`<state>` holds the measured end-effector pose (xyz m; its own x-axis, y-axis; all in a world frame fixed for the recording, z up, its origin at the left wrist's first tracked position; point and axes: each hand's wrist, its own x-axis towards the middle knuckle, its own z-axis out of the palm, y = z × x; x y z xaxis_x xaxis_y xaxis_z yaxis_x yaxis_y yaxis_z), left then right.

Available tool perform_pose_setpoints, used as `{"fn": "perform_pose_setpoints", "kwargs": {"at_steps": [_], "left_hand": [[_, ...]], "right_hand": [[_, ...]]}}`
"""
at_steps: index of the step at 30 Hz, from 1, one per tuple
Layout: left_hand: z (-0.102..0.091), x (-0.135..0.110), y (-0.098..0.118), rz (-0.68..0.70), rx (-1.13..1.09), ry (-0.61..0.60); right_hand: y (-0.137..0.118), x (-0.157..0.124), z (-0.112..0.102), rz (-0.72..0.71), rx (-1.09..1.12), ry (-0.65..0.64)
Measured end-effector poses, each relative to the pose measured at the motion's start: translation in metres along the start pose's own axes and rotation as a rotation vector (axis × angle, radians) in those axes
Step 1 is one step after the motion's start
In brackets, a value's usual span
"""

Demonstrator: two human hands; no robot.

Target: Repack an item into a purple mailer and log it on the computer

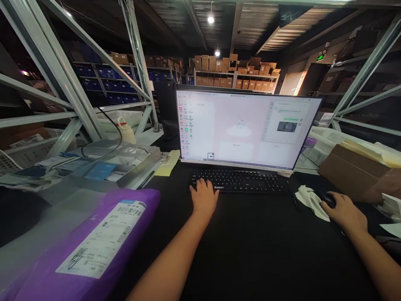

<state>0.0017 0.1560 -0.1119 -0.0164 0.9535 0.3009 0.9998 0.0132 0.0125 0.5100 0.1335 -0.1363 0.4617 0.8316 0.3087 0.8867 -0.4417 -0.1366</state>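
Observation:
My left hand (pixel 204 197) rests on the left end of a black keyboard (pixel 244 180), its fingers spread over the keys. On the right, my right hand (pixel 346 214) is wrapped over a dark computer mouse (pixel 328 200). A crumpled white cloth (pixel 311 202) lies just left of the mouse. Behind the keyboard stands a monitor (pixel 225 129), lit, with desktop icons down its left side and a small chat-like window at its right. A purple parcel (pixel 125 234) with a white printed label lies to the left of my left forearm.
Yellow sticky notes (pixel 168 164) and a grey tray (pixel 140 167) of papers sit left of the keyboard. A cream bottle (pixel 125 131) stands behind them. An open cardboard box (pixel 351 171) is at the right. Metal shelf posts frame both sides; boxes fill the racks beyond.

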Motion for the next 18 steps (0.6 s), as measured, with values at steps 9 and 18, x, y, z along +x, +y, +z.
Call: {"fn": "perform_pose_setpoints", "kwargs": {"at_steps": [9,18], "left_hand": [[-0.003,0.001,-0.001,-0.004,-0.009,-0.014],[0.0,0.001,-0.001,-0.003,0.0,-0.003]], "right_hand": [[0.008,0.01,0.011,-0.06,0.042,-0.01],[0.011,0.008,0.008,-0.044,-0.025,-0.079]]}}
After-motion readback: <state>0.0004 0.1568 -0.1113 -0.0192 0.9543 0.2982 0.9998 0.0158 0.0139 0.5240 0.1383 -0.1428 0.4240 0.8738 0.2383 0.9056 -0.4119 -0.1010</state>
